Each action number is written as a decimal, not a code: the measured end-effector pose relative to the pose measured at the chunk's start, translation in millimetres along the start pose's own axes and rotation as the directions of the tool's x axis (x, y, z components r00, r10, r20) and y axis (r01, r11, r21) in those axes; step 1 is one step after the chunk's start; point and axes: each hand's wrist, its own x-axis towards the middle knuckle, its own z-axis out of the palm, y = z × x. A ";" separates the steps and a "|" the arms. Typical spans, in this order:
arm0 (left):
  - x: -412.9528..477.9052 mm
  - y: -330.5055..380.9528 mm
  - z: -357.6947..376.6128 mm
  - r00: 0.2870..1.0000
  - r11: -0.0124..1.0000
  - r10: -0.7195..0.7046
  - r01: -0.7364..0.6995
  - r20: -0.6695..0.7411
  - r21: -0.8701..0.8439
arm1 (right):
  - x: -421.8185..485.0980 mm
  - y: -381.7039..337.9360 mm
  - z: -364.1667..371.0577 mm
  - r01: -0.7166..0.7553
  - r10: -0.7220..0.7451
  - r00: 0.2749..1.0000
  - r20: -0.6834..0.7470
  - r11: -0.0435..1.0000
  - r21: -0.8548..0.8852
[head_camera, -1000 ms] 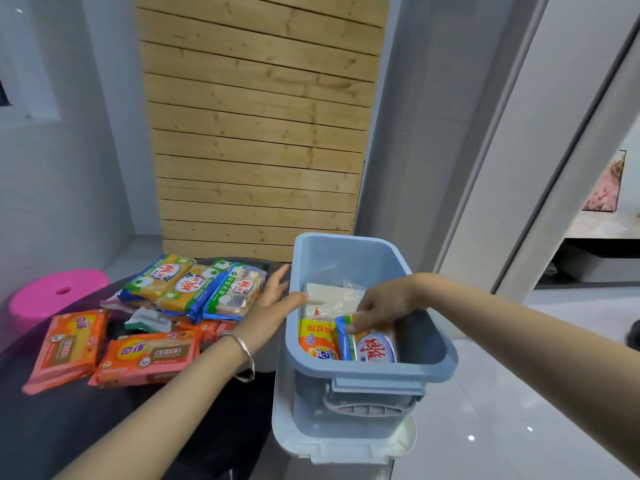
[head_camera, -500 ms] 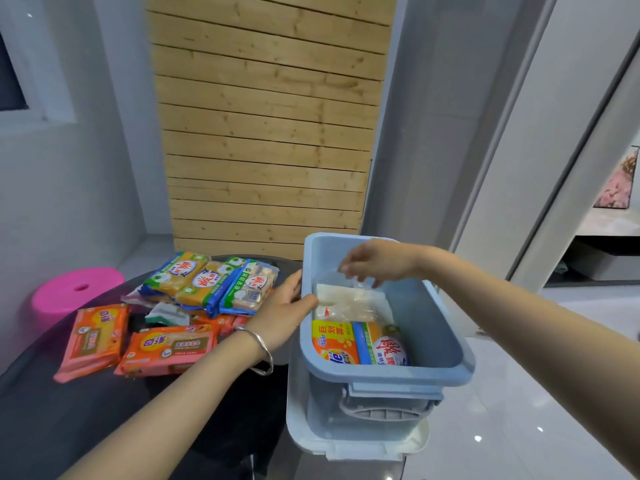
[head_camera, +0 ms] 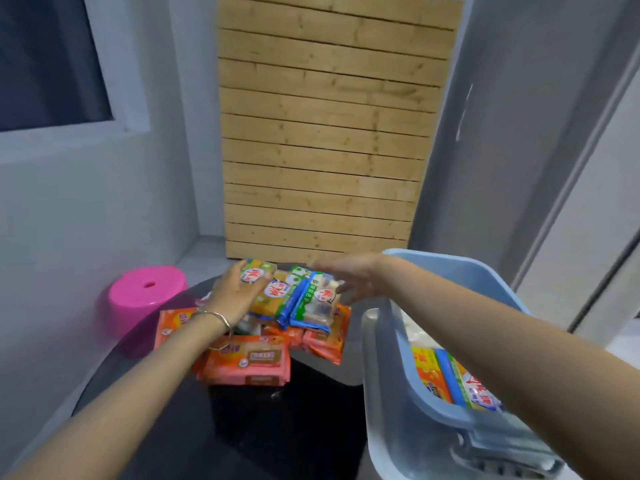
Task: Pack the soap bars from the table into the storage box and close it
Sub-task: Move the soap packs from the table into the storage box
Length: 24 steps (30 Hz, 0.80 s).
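Reaching over the dark table (head_camera: 284,424), the left hand (head_camera: 231,295) clamps the yellow-and-blue soap packs (head_camera: 294,299) from the left while the right hand (head_camera: 356,280) spreads empty beside them (likely to steady them), orange packs (head_camera: 247,358) underneath, storage box (head_camera: 460,271) lidless, part-filled, alongside.

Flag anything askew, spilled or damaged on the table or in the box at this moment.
Nothing looks spilled or damaged. The soap packs lie in a loose, overlapping heap on the dark table rather than in rows. The blue storage box stands open with a few packs inside. Both the left hand and the right hand are at the top packs.
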 end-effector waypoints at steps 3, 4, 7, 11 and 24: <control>29.5 -20.4 -9.0 0.995 0.971 -0.098 0.099 -0.013 0.218 | 21.2 -4.5 15.2 -0.201 0.201 0.979 0.008 0.979 -0.012; 39.6 -26.9 -9.6 0.989 0.956 -0.145 0.139 0.007 0.257 | 27.8 -5.2 17.7 -0.258 0.258 0.966 0.005 0.966 0.026; 61.9 -38.0 -10.2 0.963 0.947 -0.257 0.233 0.085 0.223 | 51.0 -7.7 17.5 -0.354 0.361 0.933 0.007 0.909 0.220; 76.9 -40.8 -8.0 0.949 0.922 -0.297 0.257 0.102 0.291 | 71.6 4.6 15.1 -0.380 0.414 0.909 -0.052 0.872 0.309; 65.4 -37.9 -19.1 0.921 0.856 -0.386 0.378 0.050 -0.353 | 62.4 -1.9 8.8 -0.120 0.153 0.983 -0.101 0.953 0.277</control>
